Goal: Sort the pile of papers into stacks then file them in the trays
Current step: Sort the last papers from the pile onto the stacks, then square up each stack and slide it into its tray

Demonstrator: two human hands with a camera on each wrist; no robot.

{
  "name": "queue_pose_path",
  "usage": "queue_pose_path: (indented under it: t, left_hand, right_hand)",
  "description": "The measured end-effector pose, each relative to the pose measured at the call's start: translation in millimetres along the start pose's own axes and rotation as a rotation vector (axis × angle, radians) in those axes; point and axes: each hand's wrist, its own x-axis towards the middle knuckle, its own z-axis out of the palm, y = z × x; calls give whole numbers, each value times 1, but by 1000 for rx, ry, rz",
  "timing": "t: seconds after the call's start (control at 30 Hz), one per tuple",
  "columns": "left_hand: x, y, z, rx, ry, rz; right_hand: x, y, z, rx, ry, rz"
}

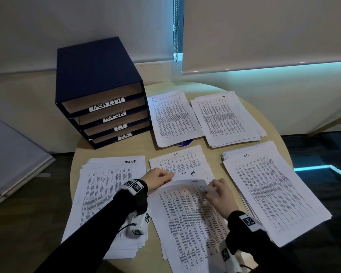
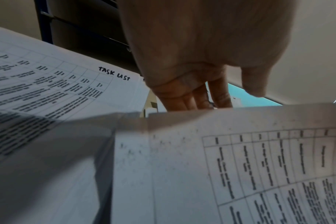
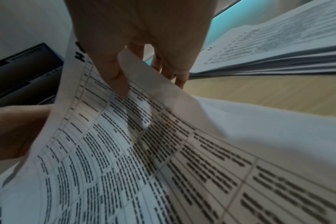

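Note:
In the head view an unsorted pile of printed sheets [image 1: 185, 233] lies at the table's front centre. My right hand [image 1: 213, 191] pinches the far right corner of the pile's top sheet [image 1: 185, 194], which is lifted and curling; the right wrist view shows the thumb [image 3: 113, 78] on top of that sheet [image 3: 144, 151] and the fingers behind it. My left hand [image 1: 161, 177] rests with straight fingers [image 2: 192, 97] on the papers beyond the sheet's far left edge. The dark blue tray unit [image 1: 98, 75], labelled TASK LIST, ADMIN, I.T. and H.R., stands at the back left.
A TASK LIST stack [image 1: 106, 194] lies under my left forearm. An I.T. stack [image 1: 274, 194] sits to the right, and two more stacks [image 1: 175, 119] [image 1: 226, 119] lie at the back. The round table [image 1: 205, 86] ends just beyond the stacks.

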Motion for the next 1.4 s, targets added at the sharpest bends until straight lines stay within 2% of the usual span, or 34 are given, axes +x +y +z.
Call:
queue_pose_path:
  t: [0.17, 0.3, 0.37, 0.43, 0.53, 0.67, 0.8, 0.83, 0.87, 0.9, 0.97, 1.13, 1.2, 1.27, 1.4]
  left_hand:
    - [1, 4, 0, 53, -4, 6]
    - [0, 9, 2, 123, 9, 14]
    - [-1, 13, 1, 127, 13, 28]
    - [-4, 18, -1, 115, 11, 50]
    - [-6, 21, 0, 94, -1, 59]
    - [-20, 27, 1, -54, 16, -36]
    - [-35, 26, -8, 282, -55, -108]
    - [-35, 25, -13, 277, -30, -122]
    - [-35, 27, -17, 177, 27, -130]
    - [-36, 32, -22, -28, 100, -131]
    - [-42, 47, -31, -431, 226, -66]
    - [-46, 78, -37, -868, 498, 144]
    - [-51, 86, -35, -877, 617, 179]
    - [-52, 90, -26, -794, 689, 220]
    - [-49, 83, 7, -624, 707, 208]
  right_hand:
    - [-4, 1, -7, 113, -58, 53]
    - [-8, -3, -12, 119, -98, 64]
    - [-8, 0, -11, 98, -60, 66]
    - [-5, 2, -10, 86, -15, 88]
    - [0, -1, -9, 79, -28, 127]
    - [5, -7, -11, 129, -10, 202]
    - [9, -10, -18, 31, -123, 289]
    - [11, -14, -22, 99, -108, 305]
    - [15, -16, -27, 203, -76, 314]
    - [19, -22, -33, 320, -38, 317]
    - [25, -38, -43, 534, 17, 273]
    - [28, -91, -57, 804, 34, 67]
    - [27, -105, -62, 898, 5, -5]
    - [25, -112, -63, 930, -23, -58]
    - [30, -102, -44, 745, -27, -43]
